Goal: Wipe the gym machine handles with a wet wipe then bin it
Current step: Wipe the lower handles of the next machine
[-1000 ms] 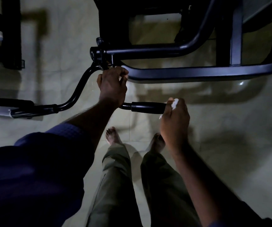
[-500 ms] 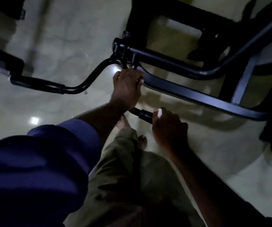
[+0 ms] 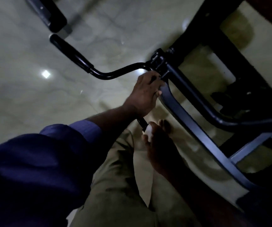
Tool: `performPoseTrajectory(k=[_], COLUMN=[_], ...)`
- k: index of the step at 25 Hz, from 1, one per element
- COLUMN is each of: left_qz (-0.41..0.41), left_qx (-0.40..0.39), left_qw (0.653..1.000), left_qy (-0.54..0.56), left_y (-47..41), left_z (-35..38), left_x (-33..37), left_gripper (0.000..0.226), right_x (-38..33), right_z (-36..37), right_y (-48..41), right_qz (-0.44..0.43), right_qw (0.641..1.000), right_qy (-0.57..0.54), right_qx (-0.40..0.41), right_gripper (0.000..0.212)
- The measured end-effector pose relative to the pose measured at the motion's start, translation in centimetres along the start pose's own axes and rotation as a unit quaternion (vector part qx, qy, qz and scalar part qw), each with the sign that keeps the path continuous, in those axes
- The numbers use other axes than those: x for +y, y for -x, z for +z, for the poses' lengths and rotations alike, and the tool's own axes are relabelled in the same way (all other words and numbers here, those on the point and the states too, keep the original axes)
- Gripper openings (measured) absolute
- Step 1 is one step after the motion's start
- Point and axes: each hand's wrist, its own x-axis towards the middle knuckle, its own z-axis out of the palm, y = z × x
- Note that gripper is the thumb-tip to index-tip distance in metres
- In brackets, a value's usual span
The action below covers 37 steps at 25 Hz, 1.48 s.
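1. Left hand (image 3: 146, 93) curled round the grey frame bar (image 3: 189, 122), just below the pivot bracket (image 3: 159, 63).
2. Right hand (image 3: 160, 148) grips the white wet wipe (image 3: 149, 133), thumb over it (dim, finger detail lost).
3. Wet wipe is pressed on the near handle (image 3: 141, 122), just under the left wrist; only a short black stub shows.
4. Far handle (image 3: 70, 51) is out over the glossy floor (image 3: 34, 95), well apart from both hands.

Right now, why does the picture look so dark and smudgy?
Head view: dim room, so the right hand and its wet wipe sit in shadow; head view: bright glare spots on the shiny floor; head view: blur smears the left hand gripping the bar.
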Motion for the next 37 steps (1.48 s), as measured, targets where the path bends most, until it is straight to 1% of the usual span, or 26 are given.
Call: performPoseTrajectory(k=[2,3,4,6,7,9,11,12,13,14,15,16,17,18,19,21,22,23,24,27,28,30,31,34,36,37], left_qz=[-0.072,-0.102,-0.138,-0.244,-0.289,-0.342,-0.376,-0.396,-0.417,-0.439,-0.459,-0.476,-0.488,-0.497,-0.502,-0.508,-0.508,-0.507,-0.507,-0.491,-0.487,-0.462,-0.442,-0.332,-0.284,-0.258], left_qx=[0.031,0.067,0.118,0.229,0.269,0.308,0.32,0.324,0.334,0.345,0.359,0.37,0.381,0.388,0.389,0.375,0.365,0.359,0.354,0.329,0.308,0.25,0.226,0.133,0.054,0.024], left_qw=[0.996,0.99,0.977,0.927,0.901,0.867,0.843,0.827,0.804,0.778,0.75,0.723,0.701,0.687,0.685,0.695,0.696,0.694,0.692,0.696,0.704,0.752,0.779,0.892,0.932,0.949], left_qy=[0.041,0.075,0.111,0.168,0.179,0.192,0.213,0.233,0.262,0.287,0.313,0.336,0.354,0.361,0.357,0.345,0.352,0.363,0.374,0.406,0.416,0.398,0.382,0.277,0.219,0.181], left_y=[0.5,0.8,1.2,3.2,4.6,7.0,8.5,9.0,9.3,9.6,9.8,10.0,10.2,10.6,11.1,11.6,11.7,11.7,11.4,10.4,10.2,10.5,10.5,10.8,11.0,11.2], left_z=[-0.7,-1.2,-1.8,-3.1,-3.6,-3.5,-2.1,-1.1,0.0,0.9,1.6,2.2,2.8,3.3,3.8,3.7,3.4,3.2,2.6,0.9,0.6,0.4,0.1,-1.0,-1.1,-1.3], left_x=[0.7,1.1,1.5,2.3,2.7,3.5,4.1,4.2,4.5,4.7,4.8,4.9,4.9,5.0,4.9,5.0,5.1,5.1,5.3,5.3,5.2,4.8,4.8,5.4,5.7,6.0], left_gripper=[0.028,0.026,0.023,0.023,0.025,0.029,0.031,0.031,0.03,0.029,0.032,0.04,0.05,0.058,0.061,0.055,0.053,0.056,0.062,0.062,0.062,0.066,0.067,0.064,0.055,0.058], right_x=[0.2,-0.2,-0.8,-2.0,-3.2,-5.5,-6.4,-6.1,-5.4,-4.6,-3.8,-3.0,-2.2,-2.6,-3.0,-3.7,-3.8,-3.6,-3.3,-4.0,-3.6,-2.0,-1.4,0.2,0.9,1.4], right_z=[0.0,-0.2,-0.7,-0.4,-0.2,0.2,0.3,0.4,0.2,0.0,-0.3,-0.5,0.0,-0.1,-0.1,-0.3,-0.5,-1.0,-1.3,-2.2,-1.9,-1.2,-1.4,-2.2,-2.5,-2.4], right_y=[-1.1,-1.8,-2.6,-5.7,-7.9,-12.4,-14.6,-14.8,-14.1,-12.8,-10.9,-9.5,-9.1,-9.6,-11.3,-16.0,-18.2,-19.5,-19.4,-13.8,-11.6,-8.1,-6.8,-4.1,-2.4,-1.5], right_qz=[-0.063,-0.065,-0.041,0.063,0.142,0.314,0.388,0.373,0.327,0.259,0.19,0.14,0.114,0.119,0.186,0.369,0.414,0.418,0.393,0.274,0.203,0.065,0.028,0.009,0.007,0.002], right_qw=[0.995,0.995,0.996,0.979,0.958,0.881,0.808,0.813,0.854,0.905,0.937,0.95,0.954,0.946,0.917,0.79,0.752,0.765,0.796,0.862,0.897,0.953,0.966,0.976,0.982,0.985], right_qy=[0.076,0.07,0.033,-0.057,-0.137,-0.306,-0.42,-0.423,-0.368,-0.263,-0.149,-0.056,-0.036,-0.112,-0.232,-0.448,-0.49,-0.474,-0.441,-0.342,-0.264,-0.092,-0.058,-0.103,-0.103,-0.099], right_qx=[-0.004,-0.029,-0.069,-0.186,-0.209,-0.18,-0.14,-0.143,-0.168,-0.213,-0.252,-0.273,-0.276,-0.279,-0.264,-0.198,-0.154,-0.126,-0.133,-0.254,-0.291,-0.28,-0.249,-0.19,-0.159,-0.143], right_gripper=[0.033,0.031,0.031,0.036,0.04,0.041,0.028,0.031,0.039,0.048,0.051,0.052,0.053,0.052,0.048,0.042,0.04,0.037,0.033,0.028,0.028,0.044,0.051,0.044,0.041,0.046])
